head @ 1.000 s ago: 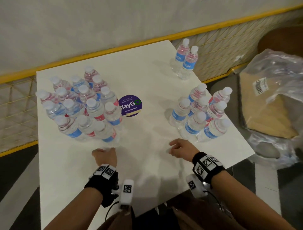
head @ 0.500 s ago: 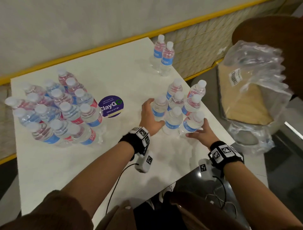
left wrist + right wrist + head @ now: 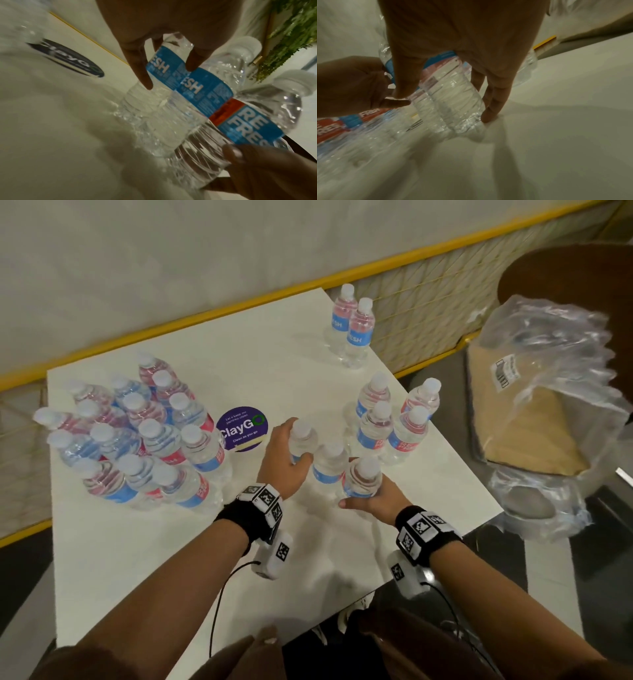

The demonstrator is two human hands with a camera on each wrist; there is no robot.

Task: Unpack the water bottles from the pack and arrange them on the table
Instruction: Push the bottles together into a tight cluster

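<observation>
On the white table (image 3: 144, 542), my left hand (image 3: 291, 455) grips a clear water bottle (image 3: 302, 440) with a blue label near the middle. My right hand (image 3: 368, 501) grips another bottle (image 3: 363, 479) at its lower body. A third bottle (image 3: 329, 465) stands squeezed between those two. In the left wrist view my fingers (image 3: 142, 75) wrap the labelled bottle (image 3: 161, 66). In the right wrist view my fingers (image 3: 493, 102) reach down to the held bottle's (image 3: 450, 97) base on the table. The empty plastic pack (image 3: 548, 364) lies off the table at the right.
A large group of bottles (image 3: 137, 436) fills the table's left side. Several bottles (image 3: 394, 419) stand just behind my hands at the right, and two more (image 3: 352, 326) at the far corner. A purple round sticker (image 3: 242, 428) marks the middle. The table's right edge is close.
Both hands left the near table edge, reached the right cluster, and have pulled three bottles out of it toward the middle of the table.
</observation>
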